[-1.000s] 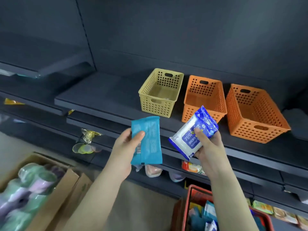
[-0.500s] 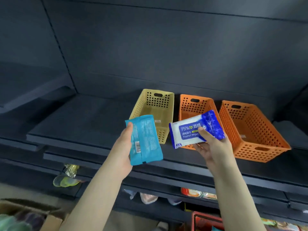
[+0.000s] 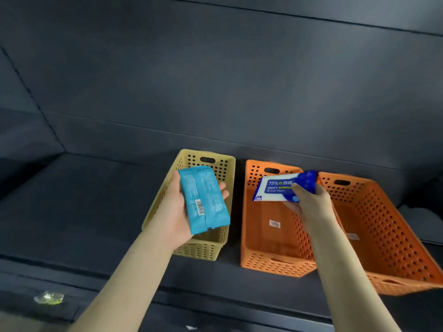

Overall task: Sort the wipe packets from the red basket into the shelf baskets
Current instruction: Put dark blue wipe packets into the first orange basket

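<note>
My left hand (image 3: 176,212) holds a light blue wipe packet (image 3: 203,200), barcode side up, over the yellow basket (image 3: 208,250) on the dark shelf. My right hand (image 3: 309,204) grips a white and dark blue alcohol wipe packet (image 3: 275,188) over the middle orange basket (image 3: 263,236), whose floor shows only a small sticker. A larger orange basket (image 3: 388,224) stands to the right. The red basket is out of view.
The three baskets sit side by side on a dark shelf (image 3: 84,207) with a dark back panel behind. A shiny wrapped item (image 3: 49,297) lies on a lower shelf at the bottom left.
Both hands have moved forward with their packets, from in front of the shelf edge to over the yellow and middle orange baskets. The view has tilted up and the red basket has left it.
</note>
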`<state>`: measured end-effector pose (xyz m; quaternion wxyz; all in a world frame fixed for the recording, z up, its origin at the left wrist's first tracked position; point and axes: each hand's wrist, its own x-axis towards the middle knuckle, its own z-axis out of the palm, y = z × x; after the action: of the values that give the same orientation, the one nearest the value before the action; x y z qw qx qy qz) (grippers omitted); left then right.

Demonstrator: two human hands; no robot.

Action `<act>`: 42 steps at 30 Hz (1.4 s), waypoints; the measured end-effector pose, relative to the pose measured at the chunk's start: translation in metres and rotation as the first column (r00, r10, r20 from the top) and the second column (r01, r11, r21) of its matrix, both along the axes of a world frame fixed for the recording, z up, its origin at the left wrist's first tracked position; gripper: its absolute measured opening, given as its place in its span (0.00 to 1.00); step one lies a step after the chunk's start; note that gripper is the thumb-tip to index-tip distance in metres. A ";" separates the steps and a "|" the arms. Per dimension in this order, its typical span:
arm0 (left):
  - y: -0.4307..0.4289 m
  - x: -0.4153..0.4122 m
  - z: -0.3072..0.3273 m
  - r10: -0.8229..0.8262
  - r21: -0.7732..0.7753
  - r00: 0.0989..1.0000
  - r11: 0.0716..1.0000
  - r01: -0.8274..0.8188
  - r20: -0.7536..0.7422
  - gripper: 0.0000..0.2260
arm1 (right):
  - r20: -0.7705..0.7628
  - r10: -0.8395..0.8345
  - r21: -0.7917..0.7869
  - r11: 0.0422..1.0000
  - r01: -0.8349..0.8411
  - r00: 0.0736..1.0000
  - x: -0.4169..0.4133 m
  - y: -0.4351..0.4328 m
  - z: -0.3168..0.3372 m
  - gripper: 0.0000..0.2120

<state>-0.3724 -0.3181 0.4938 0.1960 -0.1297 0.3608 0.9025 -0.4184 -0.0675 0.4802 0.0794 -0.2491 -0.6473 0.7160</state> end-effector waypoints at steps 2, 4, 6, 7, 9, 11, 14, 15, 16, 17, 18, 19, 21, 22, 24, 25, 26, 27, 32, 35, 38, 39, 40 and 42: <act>-0.001 -0.014 0.000 -0.009 -0.034 0.999 0.999 0.010 0.039 0.28 | 0.083 0.022 0.060 0.998 -0.027 0.996 -0.023 0.001 -0.011 0.17; -0.004 -0.027 0.000 -0.025 -0.096 0.997 0.995 0.032 0.072 0.28 | 0.160 0.039 0.046 0.998 -0.047 0.986 -0.043 -0.001 -0.024 0.15; -0.008 -0.041 -0.003 -0.024 -0.188 0.993 0.981 0.045 0.112 0.30 | 0.240 0.065 0.023 0.997 -0.073 0.969 -0.060 -0.003 -0.039 0.13; -0.008 -0.047 -0.004 -0.036 -0.259 0.992 0.963 0.067 0.122 0.30 | 0.274 0.080 0.027 0.996 -0.090 0.958 -0.066 -0.004 -0.046 0.14; -0.007 -0.061 -0.006 -0.087 -0.433 0.986 0.890 0.140 0.139 0.31 | 0.325 0.082 0.045 0.994 -0.102 0.942 -0.076 -0.005 -0.058 0.16; -0.003 -0.072 -0.009 -0.099 -0.584 0.982 0.793 0.175 0.160 0.32 | 0.346 0.076 0.041 0.995 -0.096 0.935 -0.082 -0.005 -0.069 0.17; 0.003 -0.084 -0.014 -0.061 -0.680 0.982 0.713 0.168 0.179 0.31 | 0.355 0.052 0.086 0.992 -0.088 0.934 -0.087 -0.005 -0.084 0.13; 0.004 -0.086 -0.015 -0.061 -0.681 0.982 0.712 0.168 0.179 0.29 | 0.358 0.038 0.123 0.989 -0.088 0.933 -0.087 -0.004 -0.089 0.11; 0.005 -0.088 -0.015 -0.063 -0.672 0.982 0.721 0.168 0.178 0.27 | 0.359 0.020 0.159 0.984 -0.082 0.933 -0.088 -0.003 -0.092 0.09; 0.005 -0.089 -0.016 -0.061 -0.660 0.983 0.733 0.164 0.176 0.25 | 0.357 0.005 0.193 0.978 -0.079 0.934 -0.088 -0.003 -0.093 0.07; 0.006 -0.091 -0.017 -0.055 -0.649 0.983 0.745 0.157 0.176 0.24 | 0.362 -0.008 0.232 0.969 -0.082 0.932 -0.089 -0.003 -0.095 0.07; 0.007 -0.093 -0.019 -0.042 -0.638 0.983 0.755 0.149 0.180 0.22 | 0.371 -0.018 0.275 0.957 -0.091 0.928 -0.089 -0.003 -0.097 0.06; 0.008 -0.096 -0.022 -0.017 -0.631 0.981 0.764 0.137 0.192 0.20 | 0.390 -0.028 0.363 0.923 -0.126 0.920 -0.090 -0.003 -0.100 0.06; 0.010 -0.096 -0.023 -0.014 -0.630 0.980 0.764 0.139 0.199 0.19 | 0.396 -0.030 0.426 0.891 -0.154 0.918 -0.090 -0.003 -0.101 0.06; 0.010 -0.097 -0.025 0.000 -0.622 0.977 0.771 0.135 0.212 0.17 | 0.384 -0.035 0.532 0.825 -0.190 0.923 -0.090 -0.003 -0.101 0.08; 0.010 -0.097 -0.026 0.016 -0.618 0.976 0.776 0.126 0.219 0.16 | 0.367 -0.031 0.551 0.812 -0.190 0.930 -0.090 -0.002 -0.101 0.09; 0.009 -0.096 -0.026 0.032 -0.610 0.975 0.784 0.113 0.222 0.14 | 0.356 -0.025 0.549 0.814 -0.188 0.934 -0.090 -0.002 -0.099 0.12; 0.008 -0.095 -0.026 0.043 -0.595 0.975 0.798 0.099 0.220 0.13 | 0.346 -0.018 0.541 0.821 -0.183 0.938 -0.089 -0.002 -0.096 0.15; 0.005 -0.086 -0.021 0.066 -0.411 0.986 0.912 0.004 0.156 0.12 | 0.354 0.031 0.665 0.694 -0.275 0.935 -0.085 -0.001 -0.078 0.19; 0.008 -0.081 -0.020 0.086 -0.333 0.989 0.942 -0.042 0.116 0.14 | 0.380 0.157 0.666 0.637 -0.388 0.911 -0.072 0.005 -0.050 0.15; 0.019 -0.075 -0.016 0.071 -0.257 0.995 0.965 -0.049 0.077 0.15 | 0.251 0.370 0.291 0.852 -0.434 0.894 -0.039 0.008 -0.011 0.16; 0.026 -0.073 -0.015 0.060 -0.234 0.996 0.971 -0.043 0.065 0.16 | 0.198 0.422 0.121 0.885 -0.449 0.885 -0.028 0.010 -0.001 0.19; 0.034 -0.072 -0.013 0.047 -0.208 0.997 0.978 -0.035 0.055 0.16 | 0.163 0.455 0.016 0.886 -0.464 0.875 -0.018 0.014 0.005 0.20; 0.053 -0.067 -0.010 0.018 -0.168 0.999 0.986 -0.011 0.041 0.16 | 0.131 0.476 -0.027 0.878 -0.477 0.869 -0.001 0.018 0.012 0.20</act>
<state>-0.4395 -0.2650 0.4838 0.1855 -0.1676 0.4303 0.8674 -0.4192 -0.0490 0.4923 -0.1425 -0.1290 -0.6946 0.6932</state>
